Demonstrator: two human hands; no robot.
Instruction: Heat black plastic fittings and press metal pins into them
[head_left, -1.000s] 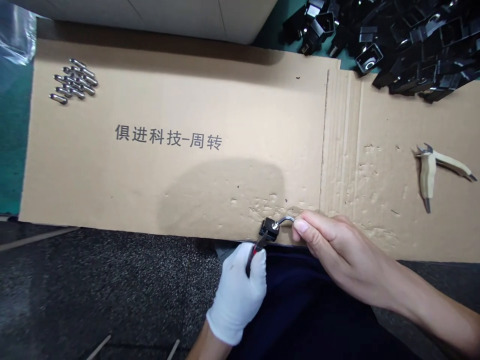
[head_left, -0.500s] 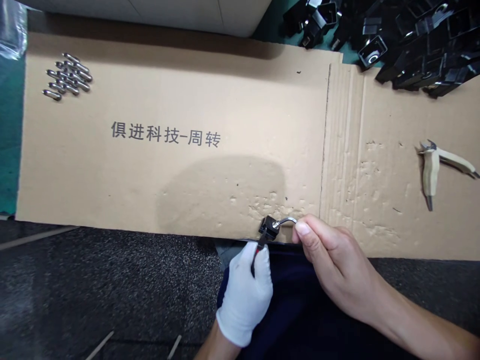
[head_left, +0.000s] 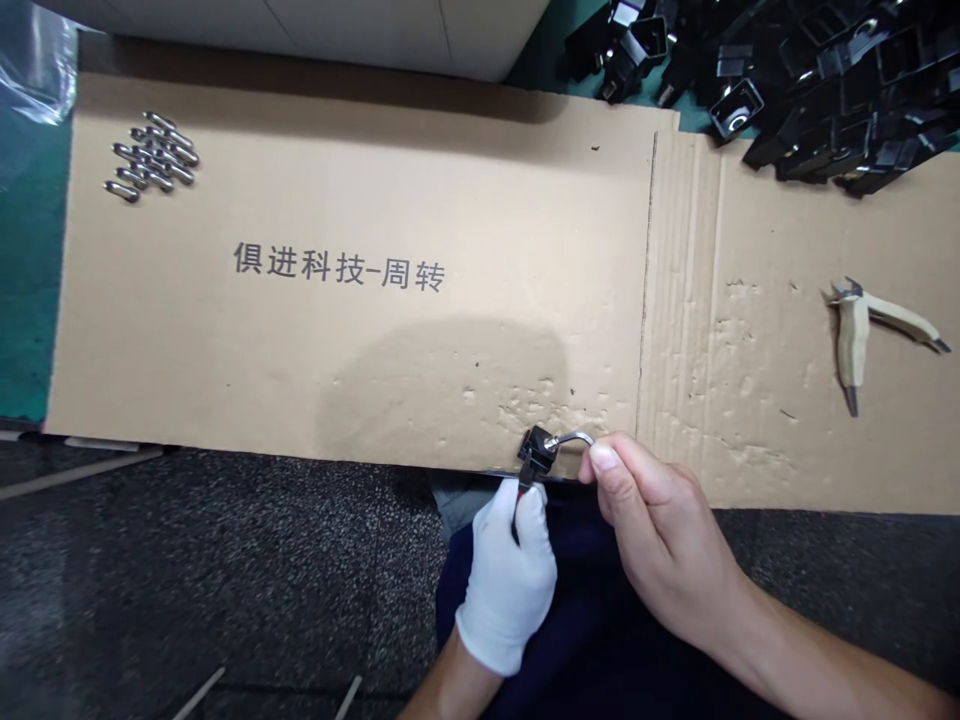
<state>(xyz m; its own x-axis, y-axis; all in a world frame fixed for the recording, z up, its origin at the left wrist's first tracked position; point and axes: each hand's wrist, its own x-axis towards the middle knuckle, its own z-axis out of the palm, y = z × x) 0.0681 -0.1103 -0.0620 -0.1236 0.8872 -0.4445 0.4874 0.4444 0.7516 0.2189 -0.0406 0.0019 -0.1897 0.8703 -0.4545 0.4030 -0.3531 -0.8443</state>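
Head view: close work at the near edge

A small black box-shaped block (head_left: 538, 442) sits over the near edge of a flat brown cardboard sheet (head_left: 375, 350), between the two hands. The left hand (head_left: 507, 580), in a white fabric glove, closes its thumb and fingers around a slim dark tool with a red mark (head_left: 528, 474), whose tip meets the block's near side; whether that tip clamps or merely presses, I cannot tell. The bare right hand (head_left: 660, 530) pinches the outer end of a bent silver metal rod (head_left: 574, 437) between thumb and forefinger, its other end meeting a bright metal spot on the block's right side.

The block looks light, stiff and hard, and its smooth faces would probably slip under a bare fingertip; opposite side walls seem the surest hold, clear of the bright spot. The rod should be rigid, slick and best held along its straight outer stretch.

Well apart, toward the right, lie cream-handled metal pliers (head_left: 853, 340); short shiny metal pins (head_left: 154, 155) cluster at far left.
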